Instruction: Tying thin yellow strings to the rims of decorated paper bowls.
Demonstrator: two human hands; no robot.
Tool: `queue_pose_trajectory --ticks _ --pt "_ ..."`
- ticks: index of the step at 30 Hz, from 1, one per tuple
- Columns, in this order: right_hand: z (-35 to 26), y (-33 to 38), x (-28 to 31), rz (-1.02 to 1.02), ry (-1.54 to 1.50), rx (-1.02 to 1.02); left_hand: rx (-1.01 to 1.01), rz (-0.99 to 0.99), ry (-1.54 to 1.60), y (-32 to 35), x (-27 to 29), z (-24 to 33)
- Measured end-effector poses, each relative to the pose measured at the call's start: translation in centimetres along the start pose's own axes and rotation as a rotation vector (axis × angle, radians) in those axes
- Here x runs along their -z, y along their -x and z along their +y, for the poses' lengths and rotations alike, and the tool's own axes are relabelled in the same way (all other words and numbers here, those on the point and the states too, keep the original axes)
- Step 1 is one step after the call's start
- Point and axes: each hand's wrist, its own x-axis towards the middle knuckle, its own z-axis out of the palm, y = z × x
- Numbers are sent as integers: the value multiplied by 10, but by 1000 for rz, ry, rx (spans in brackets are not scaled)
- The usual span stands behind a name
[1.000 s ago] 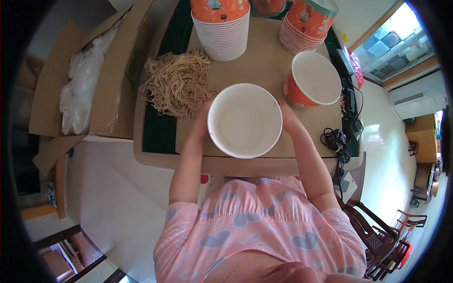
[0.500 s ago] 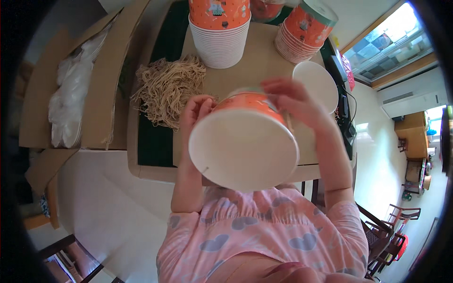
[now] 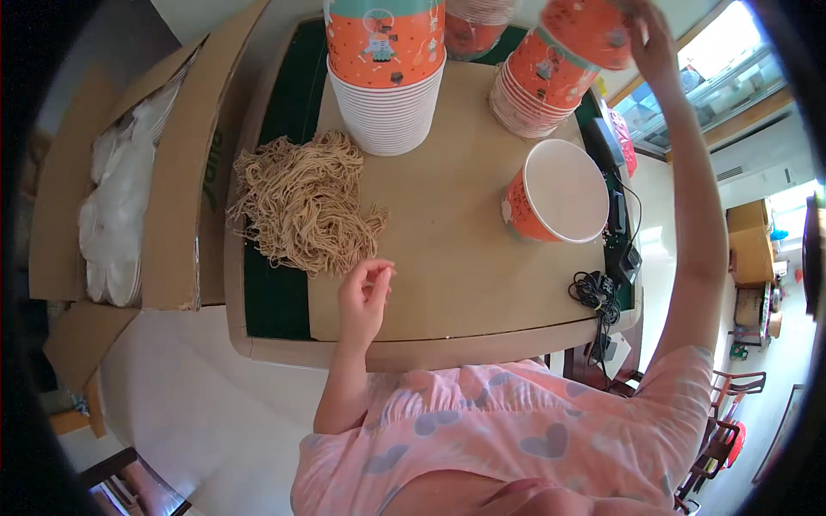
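Bright daylight from the right, sharp centre, fisheye-bent edges.

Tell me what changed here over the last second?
The orange paper bowl, held in both hands near the chest before, has gone up to the far right stack of orange bowls, carried by the right hand alone. The left hand let go and now hovers empty by the pile of dry tan noodles. The noodles, single tilted bowl and cardboard box stayed put.

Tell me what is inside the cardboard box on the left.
The box holds white plastic lids in clear bags. Its flaps cover the rest, and whatever lies beneath the lids is hidden.
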Motion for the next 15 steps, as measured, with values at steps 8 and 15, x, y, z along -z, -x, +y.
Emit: queue_pose_trajectory --ticks 8,15 --pt "0 107 -40 -356 -90 -245 -42 33 -232 20 -1 -18" --pt "-181 75 22 -113 -318 -554 -243 121 -638 25 -26 -49"
